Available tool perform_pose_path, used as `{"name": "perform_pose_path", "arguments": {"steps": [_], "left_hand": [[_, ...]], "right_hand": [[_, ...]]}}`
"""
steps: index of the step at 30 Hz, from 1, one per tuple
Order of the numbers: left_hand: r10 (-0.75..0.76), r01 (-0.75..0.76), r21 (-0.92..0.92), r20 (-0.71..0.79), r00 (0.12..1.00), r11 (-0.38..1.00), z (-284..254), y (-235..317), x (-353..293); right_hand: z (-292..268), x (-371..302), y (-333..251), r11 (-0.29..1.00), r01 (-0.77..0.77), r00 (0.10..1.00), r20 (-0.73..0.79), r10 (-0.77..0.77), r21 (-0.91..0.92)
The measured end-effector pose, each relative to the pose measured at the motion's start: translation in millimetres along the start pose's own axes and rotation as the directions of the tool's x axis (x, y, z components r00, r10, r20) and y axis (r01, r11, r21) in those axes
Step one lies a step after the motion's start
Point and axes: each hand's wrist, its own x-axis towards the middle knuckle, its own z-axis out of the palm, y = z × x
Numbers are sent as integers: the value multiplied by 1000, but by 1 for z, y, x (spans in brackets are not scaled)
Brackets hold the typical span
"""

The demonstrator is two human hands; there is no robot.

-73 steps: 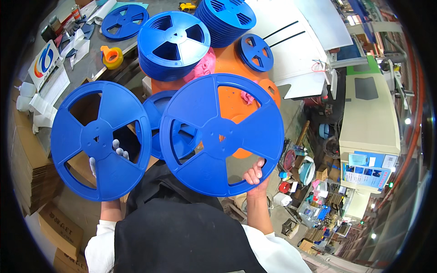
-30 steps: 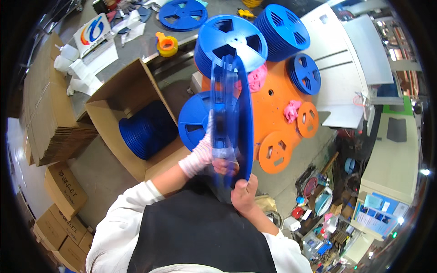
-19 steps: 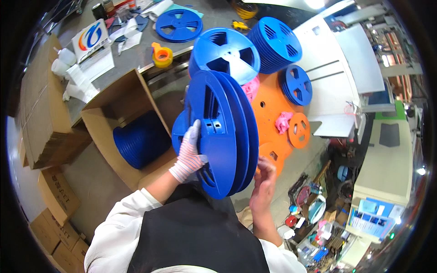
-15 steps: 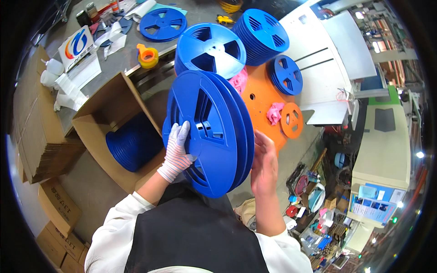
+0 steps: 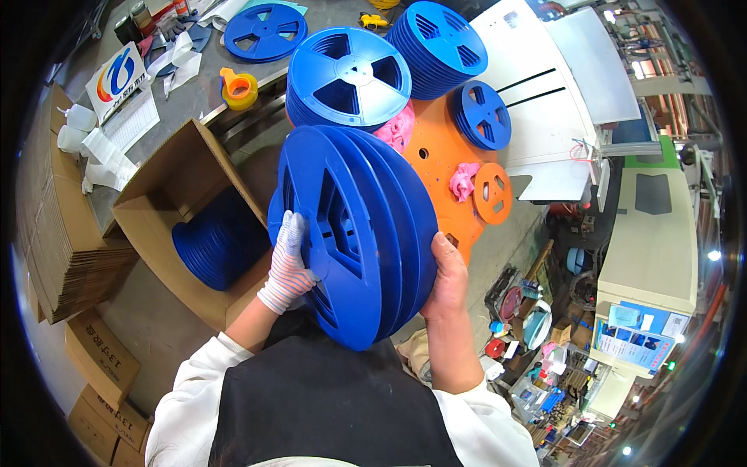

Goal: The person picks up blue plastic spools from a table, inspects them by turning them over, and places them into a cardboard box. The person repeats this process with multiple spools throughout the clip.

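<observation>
The person is holding a bunch of large round blue plastic reels point(image 5: 366, 226) on edge in front of the chest, pressed together between both hands. The left hand point(image 5: 288, 265), in a white knitted glove, is lying flat against the near face with its fingers spread over the spokes. The bare right hand point(image 5: 450, 274) is cupping the far rim, fingers wrapping behind it. Just left of the bunch, an open brown cardboard box point(image 5: 167, 198) is holding more blue reels point(image 5: 218, 245) on edge. Beyond, stacked blue reels point(image 5: 350, 78) are resting beside an orange round plate point(image 5: 440, 156).
</observation>
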Motion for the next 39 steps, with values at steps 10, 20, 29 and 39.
{"name": "perform_pose_path", "arguments": {"steps": [10, 20, 29, 39], "left_hand": [[-30, 27, 115, 28, 999, 993, -1, 0, -4], [93, -112, 267, 86, 992, 957, -21, 19, 14], [114, -176, 278, 224, 968, 945, -27, 40, 23], [54, -139, 235, 336, 940, 962, -20, 26, 18]], "right_hand": [[-7, 7, 4, 888, 274, 955, -7, -297, -369], [-26, -15, -20, 248, 382, 861, 245, -446, -890], [-37, -14, -7, 888, 48, 996, -46, -78, -457], [-53, 2, 15, 994, -71, 989, -138, 58, -88]]}}
